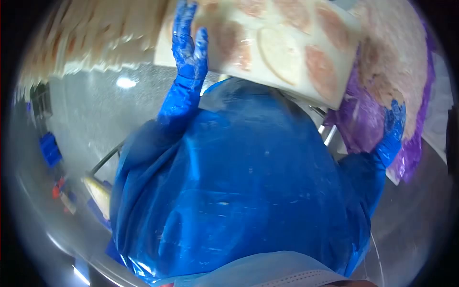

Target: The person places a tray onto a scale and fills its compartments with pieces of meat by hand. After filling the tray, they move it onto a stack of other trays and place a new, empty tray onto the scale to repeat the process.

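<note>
My left hand (pixel 190 48), in a wet blue glove, has its fingers spread and holds nothing. It is over the left part of a white mould board (pixel 297 81) with several oval hollows. Pink ground mixture (pixel 321 71) fills most of them; one oval hollow (pixel 278 55) shows pale and bare. At the right, my right hand (pixel 395 119), also gloved in blue, is at the lower edge of a large pale pink mass (pixel 399 62) lying on purple plastic (pixel 356 112). Its fingertips touch the mass, and whether they grip any of it is hidden.
Rows of pale sticks or strips (pixel 91 36) lie at the upper left. A blue apron (pixel 248 177) covers my body. On the left are a blue object (pixel 50 149) and a small red item (pixel 58 188) lower down. Metal bars (pixel 330 135) show below the board.
</note>
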The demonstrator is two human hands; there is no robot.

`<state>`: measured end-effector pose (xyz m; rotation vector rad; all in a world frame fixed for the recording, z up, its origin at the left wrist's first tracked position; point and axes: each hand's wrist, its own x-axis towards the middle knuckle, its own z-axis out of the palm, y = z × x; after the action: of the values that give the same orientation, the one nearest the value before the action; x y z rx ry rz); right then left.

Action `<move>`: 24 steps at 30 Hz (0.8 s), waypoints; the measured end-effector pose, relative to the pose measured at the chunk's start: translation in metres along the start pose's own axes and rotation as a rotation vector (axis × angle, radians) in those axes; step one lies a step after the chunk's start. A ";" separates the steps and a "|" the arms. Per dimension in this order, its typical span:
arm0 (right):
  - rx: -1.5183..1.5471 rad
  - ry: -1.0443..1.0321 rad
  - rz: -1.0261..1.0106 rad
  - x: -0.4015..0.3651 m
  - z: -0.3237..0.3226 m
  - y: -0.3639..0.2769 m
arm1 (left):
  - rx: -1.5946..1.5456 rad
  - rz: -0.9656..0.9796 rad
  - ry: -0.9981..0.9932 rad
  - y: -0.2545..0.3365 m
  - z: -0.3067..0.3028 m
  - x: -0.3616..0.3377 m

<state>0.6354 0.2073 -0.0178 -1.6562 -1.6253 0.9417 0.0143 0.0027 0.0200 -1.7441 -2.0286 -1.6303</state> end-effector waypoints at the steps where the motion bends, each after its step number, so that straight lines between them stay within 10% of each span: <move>1: 0.241 0.170 0.303 -0.010 0.015 -0.034 | -0.015 -0.047 0.110 0.002 -0.009 0.004; 14: 0.750 -0.125 -0.014 0.030 0.080 -0.123 | -0.094 -0.072 0.105 -0.011 -0.003 -0.023; 22: -0.003 -0.474 -0.383 -0.060 0.243 -0.130 | -0.224 -0.034 -0.072 0.015 0.021 -0.006; 24: 0.432 -0.639 0.460 -0.082 0.222 -0.158 | -0.263 -0.017 -0.161 0.007 0.036 -0.016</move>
<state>0.3639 0.1225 -0.0030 -1.5196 -1.2626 2.0586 0.0462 0.0146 -0.0010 -2.0064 -1.9716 -1.8955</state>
